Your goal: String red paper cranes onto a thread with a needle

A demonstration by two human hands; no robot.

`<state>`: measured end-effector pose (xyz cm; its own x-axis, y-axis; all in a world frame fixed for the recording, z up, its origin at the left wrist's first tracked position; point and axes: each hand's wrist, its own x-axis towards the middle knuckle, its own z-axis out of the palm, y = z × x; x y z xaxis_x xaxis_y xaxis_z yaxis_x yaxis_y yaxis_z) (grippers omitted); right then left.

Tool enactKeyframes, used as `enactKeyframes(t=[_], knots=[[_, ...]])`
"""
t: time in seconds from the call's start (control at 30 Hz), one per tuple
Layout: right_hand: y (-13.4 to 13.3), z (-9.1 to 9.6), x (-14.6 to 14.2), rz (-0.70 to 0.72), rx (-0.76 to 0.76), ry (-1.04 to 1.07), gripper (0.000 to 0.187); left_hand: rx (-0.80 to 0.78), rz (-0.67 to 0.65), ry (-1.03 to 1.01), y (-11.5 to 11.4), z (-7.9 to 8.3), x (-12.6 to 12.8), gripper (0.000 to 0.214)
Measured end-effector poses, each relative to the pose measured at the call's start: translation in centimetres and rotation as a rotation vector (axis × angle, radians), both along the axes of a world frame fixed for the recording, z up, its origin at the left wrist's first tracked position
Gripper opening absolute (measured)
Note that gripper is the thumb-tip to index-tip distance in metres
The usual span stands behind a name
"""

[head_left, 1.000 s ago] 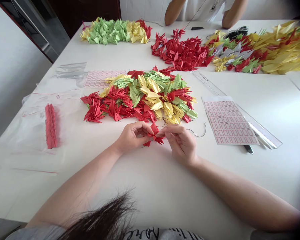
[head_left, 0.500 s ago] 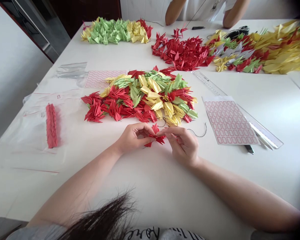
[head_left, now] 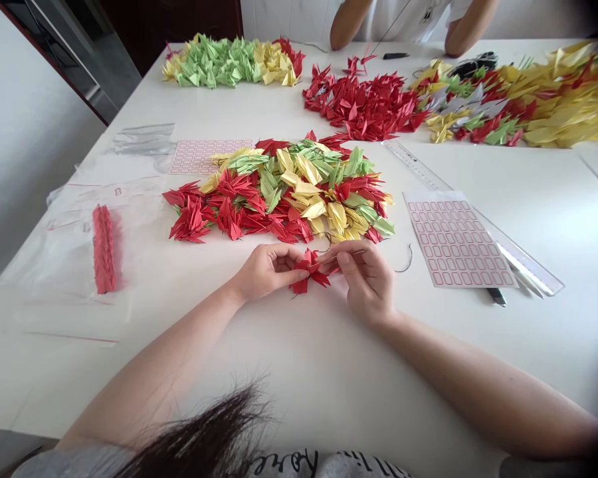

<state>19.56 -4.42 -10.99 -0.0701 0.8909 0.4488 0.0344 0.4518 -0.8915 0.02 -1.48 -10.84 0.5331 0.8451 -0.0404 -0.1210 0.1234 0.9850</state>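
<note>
White surface (head_left: 289, 372), wide, carrying all items.

- Largest heap: mixed pile of red, yellow and green folded-paper cranes (head_left: 284, 192), centre of the surface, just beyond both hands.
- Far edge: a green-and-yellow heap of paper cranes (head_left: 229, 61) on the left, an all-red heap of paper cranes (head_left: 363, 103) in the middle, and a mostly yellow heap of paper cranes (head_left: 553, 99) on the right. Another person's bare forearm (head_left: 346, 26) rests behind them.
- Left side: clear plastic bag (head_left: 54, 265) lying flat, with a packed red stack of folded paper (head_left: 103, 249) on or in it; which, cannot tell.
- Right side: white sheet of red-outlined labels (head_left: 453, 242), with a clear plastic ruler (head_left: 418, 166) running along its far side.
- Left hand (head_left: 266, 269): fingers curled, thumb and fingertips closed on the small red folded-paper crane (head_left: 309, 269).
- Right hand (head_left: 369, 279): thumb and forefinger pinched narrow against the right side of the same crane.
- The crane is held between both hands, just above the surface and in front of the mixed pile.
- Thin dark thread (head_left: 406, 262) curls on the surface just right of the right hand.
</note>
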Motion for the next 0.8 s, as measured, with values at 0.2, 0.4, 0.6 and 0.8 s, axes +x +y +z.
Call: enactKeyframes(t=[0.2, 0.4, 0.6, 0.8], knots=[[0.01, 0.05, -0.06, -0.053, 0.001, 0.006, 0.012, -0.016, 0.021, 0.004, 0.16, 0.02, -0.05, 0.030], [0.08, 0.03, 0.03, -0.026, -0.008, 0.007, 0.012, -0.035, 0.024, 0.041, 0.17, 0.02, -0.06, 0.029], [0.13, -0.07, 0.10, -0.047, -0.010, -0.006, 0.013, -0.018, 0.052, 0.021, 0.19, -0.23, 0.04, 0.029], [0.30, 0.07, 0.16, 0.032, -0.063, -0.015, 0.014, -0.020, 0.006, -0.003, 0.18, -0.41, 0.01, 0.027]])
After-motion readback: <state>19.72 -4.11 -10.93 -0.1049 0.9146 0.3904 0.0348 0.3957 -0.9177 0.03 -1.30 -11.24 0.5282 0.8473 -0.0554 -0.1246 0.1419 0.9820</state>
